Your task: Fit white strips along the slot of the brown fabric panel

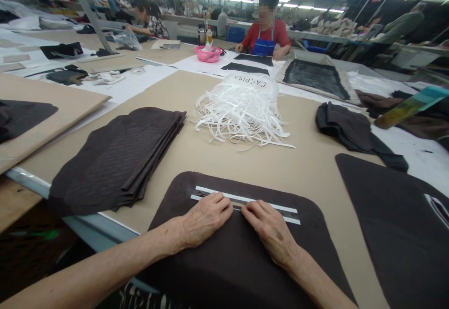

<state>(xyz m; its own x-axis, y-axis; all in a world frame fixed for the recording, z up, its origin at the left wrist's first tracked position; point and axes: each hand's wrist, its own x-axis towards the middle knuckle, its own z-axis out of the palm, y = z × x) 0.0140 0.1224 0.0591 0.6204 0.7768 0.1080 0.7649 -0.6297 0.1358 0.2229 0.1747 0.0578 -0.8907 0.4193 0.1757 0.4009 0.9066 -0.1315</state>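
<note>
A dark brown fabric panel (231, 267) with rounded corners lies in front of me. Across its upper part run two white strips, an upper strip (273, 204) and a lower strip (292, 220), with a narrow slit between them. My left hand (209, 216) rests on the panel, its fingers curled and closed on the slit's lower edge. Just to the right, my right hand (271, 231) grips the same edge with bent fingers. A short gap separates the two hands, and tan board shows through the slit there. The fingertips are partly hidden.
Left stands a stack of dark brown pieces (115, 159). Beyond the panel lies a heap of white strips (242, 107). Another dark panel (393, 224) with a white-edged opening lies right, near folded dark fabric (351, 126). Across the table a person in a blue apron (264, 44) works.
</note>
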